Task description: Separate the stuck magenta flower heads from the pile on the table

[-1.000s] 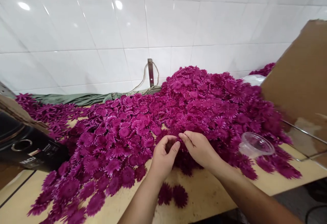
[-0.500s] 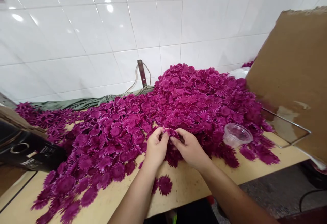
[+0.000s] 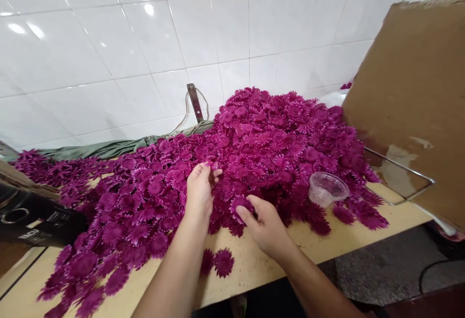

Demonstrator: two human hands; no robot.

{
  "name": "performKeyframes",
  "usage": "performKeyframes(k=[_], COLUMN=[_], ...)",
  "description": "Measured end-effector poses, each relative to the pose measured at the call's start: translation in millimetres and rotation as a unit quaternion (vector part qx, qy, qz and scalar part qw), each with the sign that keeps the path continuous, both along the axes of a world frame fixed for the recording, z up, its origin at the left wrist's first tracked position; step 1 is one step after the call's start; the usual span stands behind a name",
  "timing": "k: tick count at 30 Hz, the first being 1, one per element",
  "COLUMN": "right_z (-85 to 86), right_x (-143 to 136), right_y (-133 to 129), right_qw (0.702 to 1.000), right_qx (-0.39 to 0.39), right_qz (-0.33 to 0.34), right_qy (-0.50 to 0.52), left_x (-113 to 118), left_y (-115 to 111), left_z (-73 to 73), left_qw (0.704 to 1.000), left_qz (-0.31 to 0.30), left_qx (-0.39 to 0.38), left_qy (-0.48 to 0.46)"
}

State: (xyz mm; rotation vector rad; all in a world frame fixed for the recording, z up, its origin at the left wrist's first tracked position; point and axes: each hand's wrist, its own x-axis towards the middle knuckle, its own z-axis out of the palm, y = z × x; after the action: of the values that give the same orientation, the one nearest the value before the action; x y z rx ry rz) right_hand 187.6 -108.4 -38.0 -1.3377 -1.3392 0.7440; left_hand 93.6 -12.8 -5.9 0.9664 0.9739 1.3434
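Observation:
A large heap of magenta artificial flower pieces [image 3: 269, 134] covers much of the light wooden table [image 3: 250, 272]. My left hand [image 3: 199, 189], at the heap's front middle, pinches a small magenta petal piece [image 3: 211, 164] between thumb and fingertips. Lower and to the right, my right hand [image 3: 263, 221] grips a round magenta flower [image 3: 240, 208], thumb on top of it. The hands are apart. Two loose flowers lie on the table below them, one of them [image 3: 224, 262] in full view.
A clear plastic cup [image 3: 329, 189] stands right of my right hand, near a wire frame [image 3: 403, 175] and a large cardboard sheet [image 3: 407, 95]. A black box [image 3: 39, 219] is at the left. Green cloth [image 3: 105, 148] lies along the tiled wall [image 3: 138, 47].
My hands, together over a flower piece before, have separated. My left hand has moved up and left with a small piece; my right hand now holds a flower lower down. The view has shifted slightly.

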Motion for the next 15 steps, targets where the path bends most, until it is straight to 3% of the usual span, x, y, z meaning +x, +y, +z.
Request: performKeyframes(k=[3,6,8,11,13,15], right_z=[-0.5,0.4,0.5,0.2,0.5,1.6], right_x=[8,16,19,19,17,16], right_y=[0,6,9,12,11,9], right_qw=[0.999,0.994,0.991,0.985,0.980,0.978], right_qx=[-0.013,-0.033,-0.036,-0.014,-0.016,-0.023], right_qz=[-0.023,-0.043,-0.045,-0.027,-0.013,-0.003], right_qy=[0.036,0.094,0.121,0.168,0.198,0.207], left_x=[0,-1,-3,-5,-4,-3], left_y=[10,1,-14,-36,-43,-44], left_z=[3.7,2.7,1.0,-2.5,-5.1,-7.2], left_qw=[0.991,0.953,0.920,0.879,0.884,0.898], left_qz=[0.001,0.020,-0.043,-0.214,-0.218,-0.178], left_qx=[0.041,0.149,0.222,0.240,0.223,0.220], left_qy=[0.125,0.264,0.320,0.351,0.349,0.338])
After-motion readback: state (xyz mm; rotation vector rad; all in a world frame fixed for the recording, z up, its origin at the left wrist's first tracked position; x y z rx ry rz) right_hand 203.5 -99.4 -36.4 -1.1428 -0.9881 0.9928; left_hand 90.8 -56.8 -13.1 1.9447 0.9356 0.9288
